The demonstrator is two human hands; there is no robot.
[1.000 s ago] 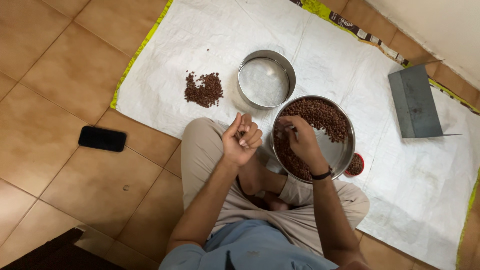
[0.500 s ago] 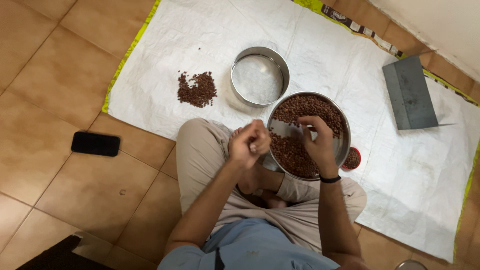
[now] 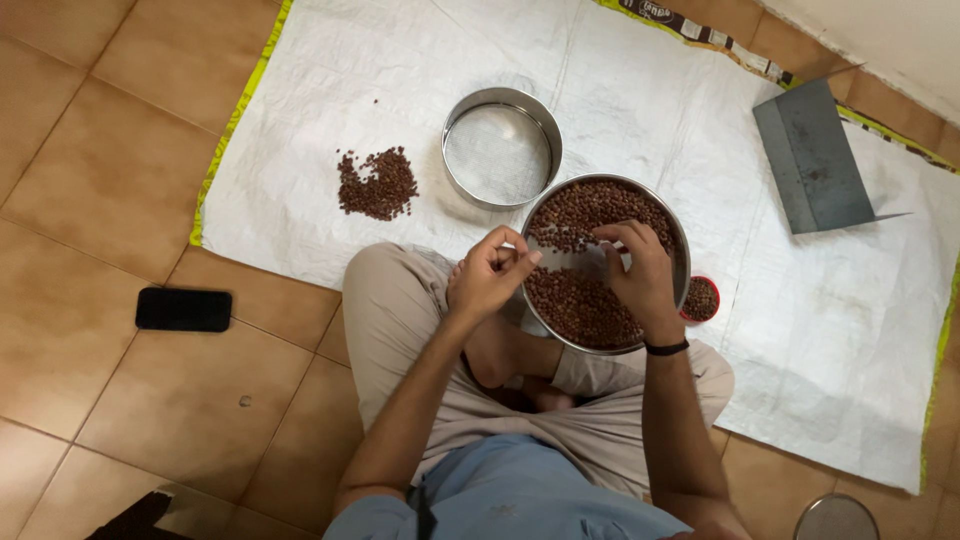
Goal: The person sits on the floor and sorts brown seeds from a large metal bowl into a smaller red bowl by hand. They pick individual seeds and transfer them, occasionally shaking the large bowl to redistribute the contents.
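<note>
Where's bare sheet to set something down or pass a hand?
Free: the white sheet above the seed pile and sieve; the stretch between sieve and grey dustpan; the lower-right sheet below the small red cup. Crowded: around the seed tray, where left hand and right hand work, sieve touching its rim.

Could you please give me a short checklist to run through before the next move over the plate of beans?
1. Steel plate rests on the lap, roughly level: ok.
2. Right hand over the beans, bare patch of plate cleared beside it: ok.
3. Left hand at the plate's near edge, fingers pinched; whether they hold anything: cannot tell.
4. Sieve on the white sheet, empty: ok.
5. Small bean pile lies apart from the plate: ok.
6. Phone on the tiles, off the sheet: ok.
</note>
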